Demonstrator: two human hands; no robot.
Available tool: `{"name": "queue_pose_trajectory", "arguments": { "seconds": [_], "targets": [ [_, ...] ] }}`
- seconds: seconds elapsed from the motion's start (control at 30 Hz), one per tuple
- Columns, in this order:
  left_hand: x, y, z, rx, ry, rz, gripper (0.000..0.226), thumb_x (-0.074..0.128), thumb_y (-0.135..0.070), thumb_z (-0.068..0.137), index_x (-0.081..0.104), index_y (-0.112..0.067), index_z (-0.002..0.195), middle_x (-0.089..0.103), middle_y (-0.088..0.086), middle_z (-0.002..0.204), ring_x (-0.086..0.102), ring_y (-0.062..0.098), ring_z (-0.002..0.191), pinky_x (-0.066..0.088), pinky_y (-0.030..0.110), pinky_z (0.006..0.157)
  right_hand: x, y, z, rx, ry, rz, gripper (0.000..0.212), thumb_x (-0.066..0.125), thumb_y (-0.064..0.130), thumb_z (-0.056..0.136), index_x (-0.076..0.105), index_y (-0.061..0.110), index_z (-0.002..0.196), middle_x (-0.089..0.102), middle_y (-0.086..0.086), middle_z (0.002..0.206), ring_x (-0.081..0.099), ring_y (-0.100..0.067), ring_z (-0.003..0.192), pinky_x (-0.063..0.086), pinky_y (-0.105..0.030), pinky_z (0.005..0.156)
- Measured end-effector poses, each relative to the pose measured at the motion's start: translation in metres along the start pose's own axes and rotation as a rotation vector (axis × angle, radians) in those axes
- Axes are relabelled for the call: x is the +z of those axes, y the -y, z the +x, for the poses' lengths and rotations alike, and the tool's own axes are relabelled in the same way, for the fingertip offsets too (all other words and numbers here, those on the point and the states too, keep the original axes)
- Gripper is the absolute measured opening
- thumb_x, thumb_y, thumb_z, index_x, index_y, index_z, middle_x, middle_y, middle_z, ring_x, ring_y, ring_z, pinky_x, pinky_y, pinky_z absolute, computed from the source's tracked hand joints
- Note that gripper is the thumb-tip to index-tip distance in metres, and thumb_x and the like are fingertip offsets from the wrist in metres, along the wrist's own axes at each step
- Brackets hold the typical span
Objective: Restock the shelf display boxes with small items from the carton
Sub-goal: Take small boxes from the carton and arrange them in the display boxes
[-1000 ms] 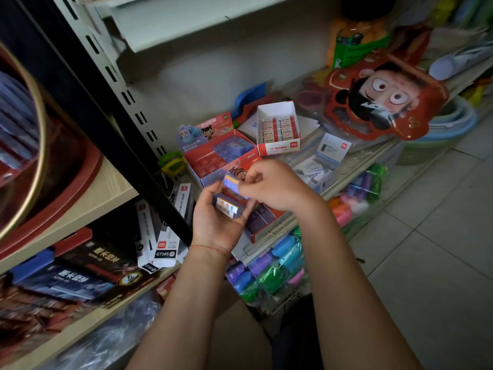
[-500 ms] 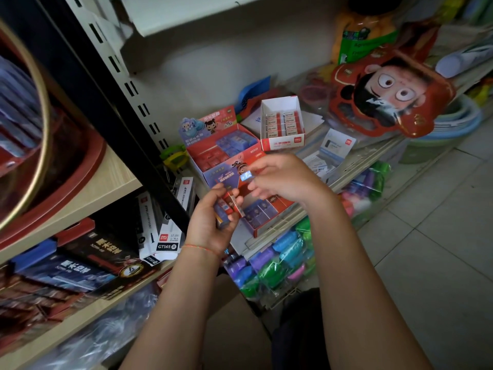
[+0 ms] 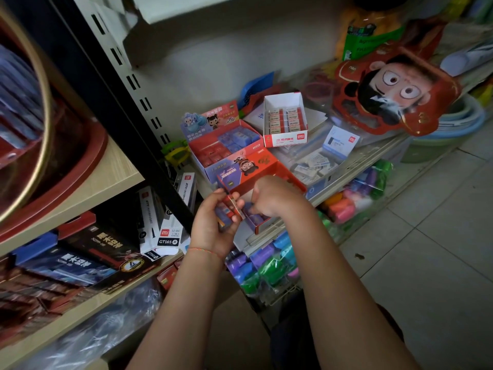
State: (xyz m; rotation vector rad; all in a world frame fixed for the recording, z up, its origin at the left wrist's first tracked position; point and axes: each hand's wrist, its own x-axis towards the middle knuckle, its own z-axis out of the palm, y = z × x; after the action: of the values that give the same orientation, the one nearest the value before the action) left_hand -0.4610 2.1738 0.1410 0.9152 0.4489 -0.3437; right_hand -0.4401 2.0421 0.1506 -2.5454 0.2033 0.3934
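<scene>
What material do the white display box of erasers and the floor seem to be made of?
White display box: looks like thin printed cardboard, matte inside, with folded flaps and sharp creases. Floor: seems to be ceramic tile, pale with a slight sheen, with straight grout lines between square slabs.

My left hand [image 3: 210, 231] gripped a small stack of red and blue erasers [image 3: 231, 209] at the front edge of the shelf [image 3: 354, 166]. My right hand [image 3: 277, 198], fingers curled, reached into the red display box [image 3: 266, 177] at that same edge; what it held I could not tell. Behind it stood a second red box [image 3: 224, 145] of erasers, and a white box [image 3: 286, 121] toward the back.
</scene>
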Motion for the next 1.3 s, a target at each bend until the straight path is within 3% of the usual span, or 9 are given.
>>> {"name": "queue_pose_trajectory", "arguments": {
  "seconds": [0.17, 0.27, 0.33, 0.43, 0.53, 0.7, 0.8, 0.97, 1.3],
  "targets": [
    [-0.004, -0.004, 0.000, -0.090, 0.149, -0.321, 0.021, 0.056, -0.013, 0.088, 0.058, -0.010, 0.109, 0.063, 0.020, 0.122, 0.063, 0.035, 0.113, 0.059, 0.033, 0.065, -0.010, 0.000, -0.008, -0.105, -0.175, 0.003, 0.012, 0.066, 0.019, 0.089, 0.067, 0.008, 0.095, 0.068, -0.007, 0.094, 0.064, -0.026, 0.087, 0.052, -0.034, 0.075],
    [-0.002, -0.009, -0.004, -0.114, 0.240, -0.507, 0.031, 0.055, -0.022, 0.090, 0.054, -0.005, 0.116, 0.056, 0.026, 0.130, 0.057, 0.041, 0.119, 0.055, 0.051, 0.088, -0.025, 0.005, -0.015, -0.234, -0.349, 0.352, 0.021, 0.061, 0.025, 0.093, 0.070, 0.008, 0.085, 0.069, -0.003, 0.081, 0.064, -0.018, 0.078, 0.052, -0.034, 0.074],
    [0.000, -0.011, -0.002, -0.093, 0.211, -0.468, 0.031, 0.048, -0.029, 0.096, 0.054, -0.004, 0.114, 0.063, 0.025, 0.120, 0.063, 0.037, 0.110, 0.050, 0.053, 0.096, -0.033, 0.013, -0.024, -0.315, -0.236, 0.542, 0.022, 0.065, 0.030, 0.090, 0.071, 0.011, 0.082, 0.070, -0.001, 0.074, 0.065, -0.011, 0.069, 0.052, -0.030, 0.069],
    [0.005, -0.012, 0.001, -0.048, 0.186, -0.271, 0.031, 0.042, -0.032, 0.099, 0.051, -0.011, 0.119, 0.058, 0.018, 0.133, 0.059, 0.031, 0.120, 0.043, 0.049, 0.105, -0.030, 0.022, -0.031, -0.356, -0.014, 0.431, 0.021, 0.076, 0.035, 0.080, 0.069, 0.015, 0.084, 0.071, 0.001, 0.076, 0.068, -0.011, 0.069, 0.055, -0.028, 0.066],
    [0.012, -0.010, 0.000, 0.006, 0.136, -0.117, 0.022, 0.043, -0.031, 0.100, 0.055, -0.013, 0.105, 0.063, 0.012, 0.113, 0.058, 0.031, 0.117, 0.037, 0.049, 0.111, -0.023, 0.025, -0.028, -0.347, 0.057, 0.411, 0.026, 0.081, 0.028, 0.076, 0.064, 0.013, 0.088, 0.063, 0.014, 0.073, 0.065, -0.005, 0.068, 0.057, -0.032, 0.072],
    [0.015, -0.012, 0.000, 0.032, 0.061, -0.123, 0.038, 0.048, -0.047, 0.098, 0.061, -0.012, 0.104, 0.071, 0.008, 0.104, 0.068, 0.025, 0.103, 0.051, 0.044, 0.097, -0.029, 0.015, -0.025, -0.301, 0.115, 0.555, 0.028, 0.071, 0.031, 0.087, 0.060, 0.016, 0.109, 0.063, -0.005, 0.081, 0.050, -0.010, 0.052, 0.039, -0.026, 0.048],
    [0.013, -0.012, 0.000, 0.006, 0.013, -0.141, 0.029, 0.054, -0.039, 0.097, 0.062, -0.012, 0.102, 0.069, 0.011, 0.102, 0.068, 0.025, 0.095, 0.060, 0.030, 0.072, -0.037, 0.005, -0.025, -0.222, 0.035, 0.712, 0.021, 0.063, 0.021, 0.092, 0.062, 0.012, 0.111, 0.065, -0.008, 0.077, 0.040, -0.007, 0.039, 0.027, -0.023, 0.043],
    [0.006, -0.005, 0.004, 0.019, -0.027, -0.048, 0.015, 0.052, -0.011, 0.096, 0.054, -0.017, 0.110, 0.069, 0.009, 0.085, 0.067, 0.018, 0.074, 0.044, 0.015, 0.041, -0.042, -0.016, -0.023, -0.067, 0.014, 0.220, 0.022, 0.065, 0.032, 0.092, 0.071, 0.011, 0.098, 0.067, -0.006, 0.085, 0.057, -0.016, 0.064, 0.039, -0.024, 0.057],
    [0.006, 0.000, 0.004, 0.059, -0.031, -0.061, 0.018, 0.051, -0.007, 0.096, 0.053, -0.018, 0.110, 0.071, 0.007, 0.077, 0.070, 0.016, 0.063, 0.046, 0.015, 0.043, -0.010, -0.015, 0.006, 0.064, -0.018, -0.001, 0.016, 0.072, 0.025, 0.083, 0.071, 0.010, 0.089, 0.072, -0.004, 0.091, 0.068, -0.024, 0.089, 0.054, -0.036, 0.089]
  ]
}}
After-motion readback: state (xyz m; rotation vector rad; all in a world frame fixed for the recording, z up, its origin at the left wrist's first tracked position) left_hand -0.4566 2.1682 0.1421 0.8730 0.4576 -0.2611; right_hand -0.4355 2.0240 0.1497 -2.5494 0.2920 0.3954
